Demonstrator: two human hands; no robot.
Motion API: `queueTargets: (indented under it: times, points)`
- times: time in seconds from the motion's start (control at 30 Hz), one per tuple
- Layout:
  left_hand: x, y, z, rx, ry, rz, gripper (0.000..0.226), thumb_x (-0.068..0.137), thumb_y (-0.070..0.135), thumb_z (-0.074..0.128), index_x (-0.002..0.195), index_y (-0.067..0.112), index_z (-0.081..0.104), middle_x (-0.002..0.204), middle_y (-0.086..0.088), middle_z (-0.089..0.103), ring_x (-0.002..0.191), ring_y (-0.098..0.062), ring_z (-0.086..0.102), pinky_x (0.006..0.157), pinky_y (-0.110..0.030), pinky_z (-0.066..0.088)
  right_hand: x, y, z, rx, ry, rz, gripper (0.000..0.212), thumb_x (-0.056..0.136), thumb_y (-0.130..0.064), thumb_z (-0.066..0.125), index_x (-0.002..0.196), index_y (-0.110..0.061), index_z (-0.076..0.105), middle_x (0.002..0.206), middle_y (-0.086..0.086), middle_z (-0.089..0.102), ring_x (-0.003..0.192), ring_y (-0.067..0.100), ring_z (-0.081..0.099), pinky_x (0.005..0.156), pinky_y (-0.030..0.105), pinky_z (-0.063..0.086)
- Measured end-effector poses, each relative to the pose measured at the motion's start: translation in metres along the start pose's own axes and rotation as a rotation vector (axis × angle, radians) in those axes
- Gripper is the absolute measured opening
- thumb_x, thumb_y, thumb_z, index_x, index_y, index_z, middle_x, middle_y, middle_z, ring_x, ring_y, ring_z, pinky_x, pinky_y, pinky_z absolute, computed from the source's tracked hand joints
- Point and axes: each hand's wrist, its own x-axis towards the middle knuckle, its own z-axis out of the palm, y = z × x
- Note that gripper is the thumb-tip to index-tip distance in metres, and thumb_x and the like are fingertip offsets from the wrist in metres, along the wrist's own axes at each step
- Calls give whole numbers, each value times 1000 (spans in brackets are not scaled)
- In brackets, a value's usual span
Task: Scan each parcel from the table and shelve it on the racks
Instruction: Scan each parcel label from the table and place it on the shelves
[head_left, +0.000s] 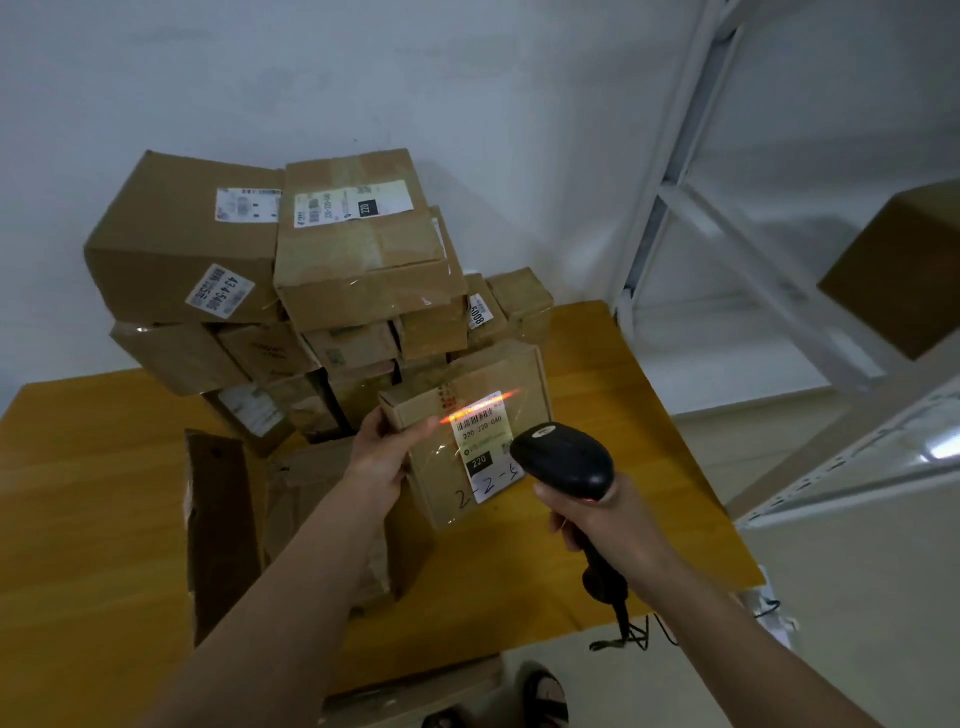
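Note:
My left hand (384, 449) grips the left edge of a small brown cardboard parcel (441, 478), held tilted above the yellow table (104, 493). Its white label (485, 441) faces me, with "220" printed and "2-2-" handwritten. A red scan line crosses the barcode at the label's top. My right hand (597, 525) grips the handle of a black corded barcode scanner (563, 460), its head just right of the label and overlapping the parcel's right side.
A tall stack of brown parcels (311, 270) fills the table's back. Two more boxes (223, 525) lie on the table at my left forearm. White metal racks (727, 218) stand to the right, one box (904, 275) on a shelf. The scanner cable (639, 636) hangs off the table's front edge.

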Motion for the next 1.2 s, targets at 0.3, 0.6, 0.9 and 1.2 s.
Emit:
queueTargets:
  times: [0.3, 0.6, 0.9, 1.2]
  points:
    - [-33, 7, 22, 271, -291, -11, 107, 33, 24, 93, 130, 21, 48, 120, -5, 63, 111, -25, 58, 96, -52, 49, -34, 13, -25, 238, 235, 14, 9, 79, -19, 77, 86, -17, 72, 75, 7, 74, 60, 14, 65, 60, 23, 54]
    - [-137, 1, 113, 622, -630, 77, 87, 50, 11, 90, 126, 21, 50, 116, -4, 67, 106, -23, 63, 84, -41, 55, -111, 25, -115, 370, 400, -24, 16, 76, -20, 80, 74, -7, 70, 68, 14, 68, 57, 21, 59, 65, 35, 52]
    - [-246, -81, 243, 614, -638, 181, 80, 56, 13, 92, 124, 19, 49, 120, -5, 62, 111, -26, 57, 87, -47, 52, -224, 73, -237, 517, 587, -116, 6, 78, -15, 79, 75, -14, 73, 69, 12, 68, 57, 22, 60, 59, 34, 52]
    - [-328, -129, 347, 290, -428, 356, 68, 59, 15, 90, 113, 24, 50, 107, -1, 60, 95, -17, 59, 72, -36, 55, -266, 85, -316, 531, 709, -194, 32, 77, -23, 81, 107, -25, 71, 97, -4, 76, 89, 17, 71, 81, 38, 56]
